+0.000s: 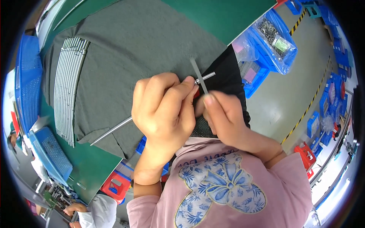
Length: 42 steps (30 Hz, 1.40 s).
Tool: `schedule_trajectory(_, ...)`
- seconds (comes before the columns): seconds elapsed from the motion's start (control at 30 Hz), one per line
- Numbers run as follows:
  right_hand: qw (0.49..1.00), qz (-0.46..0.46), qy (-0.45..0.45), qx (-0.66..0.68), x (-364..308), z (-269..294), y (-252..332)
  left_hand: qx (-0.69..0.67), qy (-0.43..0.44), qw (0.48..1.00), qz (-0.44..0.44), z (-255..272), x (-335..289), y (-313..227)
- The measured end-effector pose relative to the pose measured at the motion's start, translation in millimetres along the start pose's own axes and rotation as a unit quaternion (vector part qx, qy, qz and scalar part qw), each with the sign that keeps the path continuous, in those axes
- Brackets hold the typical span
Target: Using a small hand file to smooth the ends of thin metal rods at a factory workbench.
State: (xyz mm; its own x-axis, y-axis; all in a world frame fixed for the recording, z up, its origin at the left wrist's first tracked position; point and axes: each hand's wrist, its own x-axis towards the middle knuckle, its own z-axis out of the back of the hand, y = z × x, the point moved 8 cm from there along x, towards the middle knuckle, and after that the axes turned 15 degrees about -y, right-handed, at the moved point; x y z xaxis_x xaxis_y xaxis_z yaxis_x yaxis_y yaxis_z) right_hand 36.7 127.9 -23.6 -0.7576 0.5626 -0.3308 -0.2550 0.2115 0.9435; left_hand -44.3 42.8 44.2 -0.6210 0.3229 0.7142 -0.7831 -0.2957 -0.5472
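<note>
My left hand (163, 106) is closed round a slim silver metal rod (112, 131), which slants up from lower left to upper right. One end of the rod sticks out past my fingertips. My right hand (226, 116) pinches a thin, flat grey strip (198, 73), maybe a narrow file, blurred at its far tip. The strip crosses over the rod's upper right end; whether they touch I cannot tell. Several similar rods (68, 91) lie side by side on a dark grey cloth (125, 49) to the left.
Under the cloth is a green table (216, 17). Blue perforated baskets (28, 83) stand along its left side. At right, a blue bin (281, 41) holds small metal parts in plastic. A red stool (116, 186) is at lower left, near another person's sleeve (100, 211).
</note>
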Motion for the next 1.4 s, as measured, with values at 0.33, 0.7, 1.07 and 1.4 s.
schedule_trajectory(0.33, 0.996, -0.082, 0.039, 0.007, -10.7, 0.2, -14.0, 0.000, 0.003, 1.000, -0.001, -0.9, -1.6, 0.3)
schedule_trajectory(0.7, 0.997, -0.071, 0.031, 0.011, -2.0, 0.0, -1.8, -0.006, 0.003, 1.000, -0.013, -1.7, 0.9, -1.0)
schedule_trajectory(1.07, 0.997, -0.063, 0.038, -0.022, -28.7, 32.7, -12.3, 0.002, 0.005, 1.000, 0.008, -0.5, -0.5, 1.9)
schedule_trajectory(1.4, 0.941, 0.266, -0.063, -0.199, -18.7, 35.9, 39.5, 0.005, 0.030, 1.000, 0.007, -3.7, 3.2, 3.3)
